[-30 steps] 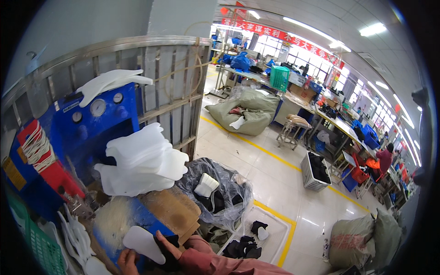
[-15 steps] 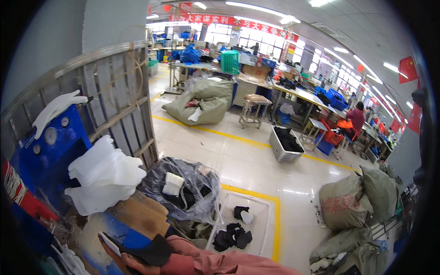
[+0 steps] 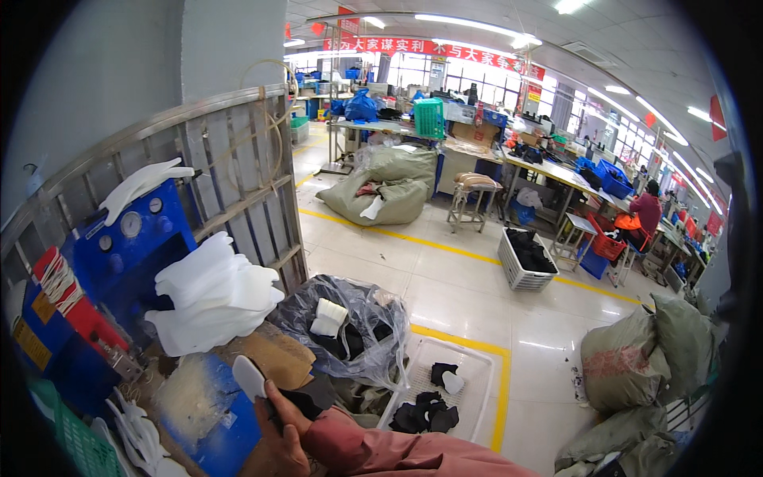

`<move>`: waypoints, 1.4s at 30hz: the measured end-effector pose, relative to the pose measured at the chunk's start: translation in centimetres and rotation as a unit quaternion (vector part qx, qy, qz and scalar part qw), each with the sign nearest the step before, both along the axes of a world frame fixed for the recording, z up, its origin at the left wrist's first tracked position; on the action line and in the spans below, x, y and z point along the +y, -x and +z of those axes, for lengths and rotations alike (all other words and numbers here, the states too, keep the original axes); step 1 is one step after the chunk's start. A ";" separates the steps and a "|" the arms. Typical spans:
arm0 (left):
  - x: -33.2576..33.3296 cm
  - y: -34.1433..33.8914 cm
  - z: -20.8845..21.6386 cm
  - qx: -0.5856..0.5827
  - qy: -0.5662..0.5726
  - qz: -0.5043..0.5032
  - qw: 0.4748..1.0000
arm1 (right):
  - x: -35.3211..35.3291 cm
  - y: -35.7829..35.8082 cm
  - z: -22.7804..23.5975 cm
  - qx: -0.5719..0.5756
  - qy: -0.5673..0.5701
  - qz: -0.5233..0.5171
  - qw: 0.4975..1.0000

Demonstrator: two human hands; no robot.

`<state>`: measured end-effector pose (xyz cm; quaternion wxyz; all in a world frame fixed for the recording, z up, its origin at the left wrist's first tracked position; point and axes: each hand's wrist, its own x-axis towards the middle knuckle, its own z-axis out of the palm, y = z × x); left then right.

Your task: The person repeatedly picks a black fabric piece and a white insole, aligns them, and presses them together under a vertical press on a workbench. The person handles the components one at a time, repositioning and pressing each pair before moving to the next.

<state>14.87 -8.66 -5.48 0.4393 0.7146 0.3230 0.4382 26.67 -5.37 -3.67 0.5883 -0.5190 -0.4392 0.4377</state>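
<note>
Low in the view, my right hand (image 3: 291,411) reaches in from a pink sleeve, its fingers closed on a black fabric piece (image 3: 319,395) and against a thin white pad (image 3: 249,377) with a rounded end. Just below it, my left hand (image 3: 278,451) grips the lower part of the same pad; the lower edge cuts this hand off. Both hands are close together in front of a blue worn surface (image 3: 214,429) strewn with pale dust. A stack of white shaped pads (image 3: 211,298) lies beyond them, beside a blue gauge panel (image 3: 131,234).
Right of the hands stand a plastic-lined bag (image 3: 381,354) with dark pieces and a white tray (image 3: 477,374) holding black pieces. Brown cardboard (image 3: 278,358) lies behind. More white pads (image 3: 139,437) and a green basket (image 3: 75,437) are at left. Woven sacks (image 3: 624,350) stand at right.
My view has swung left, so the scene sits farther right. The white pad now stands more upright, and my hands show more fully, with less of the black piece visible.
</note>
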 end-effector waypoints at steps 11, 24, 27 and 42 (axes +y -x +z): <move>-1.3 2.4 4.2 0.035 -0.025 -0.020 0.999 | -1.3 -2.3 -1.3 0.377 0.132 0.011 0.917; 5.9 -2.7 -0.4 -0.257 0.187 -0.070 0.946 | -2.1 -0.9 -10.9 0.242 0.101 0.084 0.961; 5.4 -2.1 0.3 -0.315 0.278 -0.102 0.902 | -7.2 -8.9 -11.1 0.275 0.097 0.061 0.955; 2.1 28.2 -2.5 0.259 0.007 0.442 0.859 | -26.8 -40.0 -41.0 0.151 0.428 -0.396 0.798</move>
